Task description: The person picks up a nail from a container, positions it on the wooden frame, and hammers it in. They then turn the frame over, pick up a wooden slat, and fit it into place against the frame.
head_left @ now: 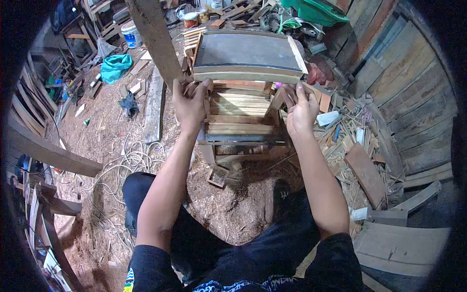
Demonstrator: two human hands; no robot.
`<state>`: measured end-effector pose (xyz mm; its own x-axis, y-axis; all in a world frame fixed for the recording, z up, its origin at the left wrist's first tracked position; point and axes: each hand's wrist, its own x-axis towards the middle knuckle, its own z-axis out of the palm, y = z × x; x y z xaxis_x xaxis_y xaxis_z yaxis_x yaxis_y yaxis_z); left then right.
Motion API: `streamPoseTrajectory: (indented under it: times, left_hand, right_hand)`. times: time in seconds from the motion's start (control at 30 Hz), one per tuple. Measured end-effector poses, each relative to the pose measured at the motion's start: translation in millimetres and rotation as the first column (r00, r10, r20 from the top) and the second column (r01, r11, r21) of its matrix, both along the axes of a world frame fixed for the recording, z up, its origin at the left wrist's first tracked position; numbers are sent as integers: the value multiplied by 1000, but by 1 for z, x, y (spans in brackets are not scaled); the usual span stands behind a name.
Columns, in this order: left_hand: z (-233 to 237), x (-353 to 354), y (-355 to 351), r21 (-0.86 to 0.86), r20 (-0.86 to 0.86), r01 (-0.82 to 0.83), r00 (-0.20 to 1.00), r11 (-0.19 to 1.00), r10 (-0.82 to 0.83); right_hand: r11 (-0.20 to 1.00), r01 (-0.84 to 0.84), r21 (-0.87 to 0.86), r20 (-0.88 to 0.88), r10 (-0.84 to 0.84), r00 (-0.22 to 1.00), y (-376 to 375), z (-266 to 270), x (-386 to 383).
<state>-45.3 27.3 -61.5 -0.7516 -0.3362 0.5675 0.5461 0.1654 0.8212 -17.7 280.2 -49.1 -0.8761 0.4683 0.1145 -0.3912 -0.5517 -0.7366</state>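
Both hands are at the front edge of a wooden frame with slats and a dark flat top panel (248, 50). A pale wooden strip (247, 77) runs along the panel's near edge. My left hand (190, 102) has its fingers curled round the strip's left end, thumb near the top. At the right end, my right hand (302, 107) pinches the same strip between thumb and bent fingers. Light slats (241, 104) lie below, between the two hands. The undersides of the fingers are partly hidden.
A wooden post (158, 44) slants down close to my left hand. Coiled cable (129, 163) and a long board (154, 107) lie left on the shavings. Wood scraps (365, 170) pile up at the right, by a plank wall (408, 82). A small wooden frame (217, 176) sits below.
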Motion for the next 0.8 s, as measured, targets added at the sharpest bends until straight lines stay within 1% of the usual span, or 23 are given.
streamPoseTrajectory:
  times: [0.03, 0.17, 0.23, 0.27, 0.33, 0.47, 0.53, 0.67, 0.77, 0.8]
  left_hand:
    - [0, 0, 1, 40, 9, 4, 1000, 999, -4]
    - [3, 5, 7, 40, -17, -36, 999, 999, 37]
    - [4, 7, 10, 144, -5, 15, 1000, 990, -14]
    - [4, 8, 11, 143, -5, 15, 1000, 990, -14]
    - [3, 7, 12, 215, 14, 39, 999, 976, -43]
    - [3, 8, 14, 217, 1, 58, 998, 975, -59]
    - [9, 13, 19, 255, -17, 42, 999, 966, -39]
    - [9, 14, 18, 218, -31, 28, 999, 976, -22]
    - [5, 10, 17, 229, -62, 41, 998, 973, -28]
    - [4, 8, 17, 257, -75, 81, 995, 963, -64]
  right_hand:
    - [1000, 3, 16, 4, -3, 1000, 0, 0, 1]
    - [999, 20, 26, 22, -21, 1000, -2, -3, -1]
    - [999, 11, 40, 22, -12, 1000, -2, -4, -1]
    - [999, 12, 39, 22, -12, 1000, -2, -4, -1]
    - [999, 27, 47, 38, -28, 999, -2, -3, -1]
    - [999, 34, 28, 11, -34, 999, -1, -1, -1]
    - [999, 20, 25, 27, -21, 999, -1, 2, 1]
    - [999, 27, 43, 29, -28, 999, -1, 1, 0]
    - [999, 24, 46, 0, -24, 1000, -1, 2, 1]
    - [999, 21, 40, 4, -21, 1000, -1, 3, 1]
